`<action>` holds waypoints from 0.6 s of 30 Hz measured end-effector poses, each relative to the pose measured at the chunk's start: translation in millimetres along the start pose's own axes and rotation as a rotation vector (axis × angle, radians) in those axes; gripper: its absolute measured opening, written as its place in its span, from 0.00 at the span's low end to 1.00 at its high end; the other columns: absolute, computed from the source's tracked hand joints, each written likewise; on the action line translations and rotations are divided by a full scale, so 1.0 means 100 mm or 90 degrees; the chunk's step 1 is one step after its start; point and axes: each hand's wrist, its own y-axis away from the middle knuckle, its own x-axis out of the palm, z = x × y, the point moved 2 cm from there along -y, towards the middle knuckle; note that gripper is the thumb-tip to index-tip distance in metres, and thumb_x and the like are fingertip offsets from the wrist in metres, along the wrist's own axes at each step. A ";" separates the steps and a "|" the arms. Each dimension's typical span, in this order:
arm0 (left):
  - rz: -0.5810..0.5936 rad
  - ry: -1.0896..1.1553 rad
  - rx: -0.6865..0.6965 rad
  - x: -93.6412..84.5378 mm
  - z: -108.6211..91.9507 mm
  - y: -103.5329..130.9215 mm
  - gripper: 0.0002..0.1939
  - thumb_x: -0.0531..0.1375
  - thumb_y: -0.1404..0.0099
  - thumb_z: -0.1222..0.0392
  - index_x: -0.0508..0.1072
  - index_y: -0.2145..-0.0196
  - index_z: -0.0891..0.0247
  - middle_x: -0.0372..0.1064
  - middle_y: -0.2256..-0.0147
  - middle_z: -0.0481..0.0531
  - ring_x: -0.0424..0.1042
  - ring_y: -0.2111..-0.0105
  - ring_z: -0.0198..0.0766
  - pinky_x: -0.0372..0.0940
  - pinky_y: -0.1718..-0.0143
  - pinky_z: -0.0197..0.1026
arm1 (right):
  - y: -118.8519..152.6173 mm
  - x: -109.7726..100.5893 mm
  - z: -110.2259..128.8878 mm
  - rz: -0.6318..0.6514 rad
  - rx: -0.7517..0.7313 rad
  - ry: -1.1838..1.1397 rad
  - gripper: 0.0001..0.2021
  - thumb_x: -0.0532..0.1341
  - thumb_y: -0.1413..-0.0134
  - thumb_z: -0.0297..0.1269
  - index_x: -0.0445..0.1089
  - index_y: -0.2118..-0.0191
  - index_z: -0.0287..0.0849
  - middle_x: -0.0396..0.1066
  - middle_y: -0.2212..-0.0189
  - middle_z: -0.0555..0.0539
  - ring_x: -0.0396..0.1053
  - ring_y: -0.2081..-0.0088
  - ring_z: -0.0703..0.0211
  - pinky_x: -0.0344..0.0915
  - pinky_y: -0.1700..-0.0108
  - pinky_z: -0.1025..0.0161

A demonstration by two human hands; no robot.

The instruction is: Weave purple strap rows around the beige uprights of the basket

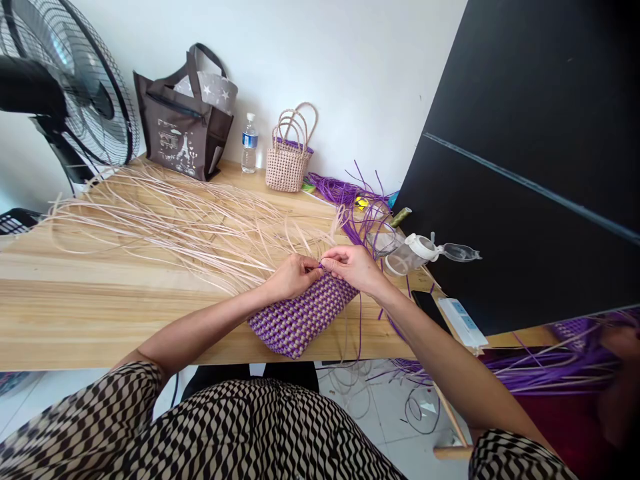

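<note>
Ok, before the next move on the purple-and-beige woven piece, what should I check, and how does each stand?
1. Left hand at the woven piece's upper edge: ok.
2. Right hand fingers closed at that edge: ok.
3. Woven piece resting on the table: ok.
4. Pale strands lying parallel: not ok, many cross.
5. Stitch between the fingertips tight: cannot tell, fingers hide it.

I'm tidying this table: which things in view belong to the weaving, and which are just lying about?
Likely part of the weaving:
woven piece, between left hand and right hand
pale strands
purple strands

Probably just lying about:
fan
dark bag
water bottle
small handled basket
white-lidded container
</note>
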 end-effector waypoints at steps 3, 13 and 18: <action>0.002 0.003 0.003 0.00 0.00 0.00 0.14 0.51 0.40 0.58 0.66 0.79 0.67 0.52 0.81 0.44 0.51 0.79 0.29 0.48 0.76 0.34 | -0.03 -0.02 0.09 -0.001 -0.006 0.042 0.09 0.59 0.54 0.38 0.72 0.71 0.39 0.68 0.79 0.51 0.62 0.77 0.66 0.56 0.74 0.68; -0.010 -0.019 -0.036 -0.02 0.06 -0.02 0.17 0.51 0.41 0.57 0.54 0.84 0.64 0.44 0.83 0.43 0.46 0.81 0.28 0.43 0.78 0.35 | -0.26 0.00 0.40 0.038 0.002 0.273 0.04 0.58 0.58 0.26 0.68 0.77 0.39 0.67 0.80 0.51 0.61 0.77 0.67 0.52 0.75 0.68; -0.012 -0.014 -0.049 0.00 0.07 -0.02 0.18 0.52 0.41 0.54 0.54 0.84 0.64 0.45 0.83 0.43 0.46 0.81 0.27 0.42 0.79 0.35 | -0.36 -0.09 0.62 0.103 0.157 0.109 0.12 0.64 0.64 0.22 0.70 0.68 0.38 0.66 0.82 0.52 0.53 0.83 0.71 0.45 0.82 0.69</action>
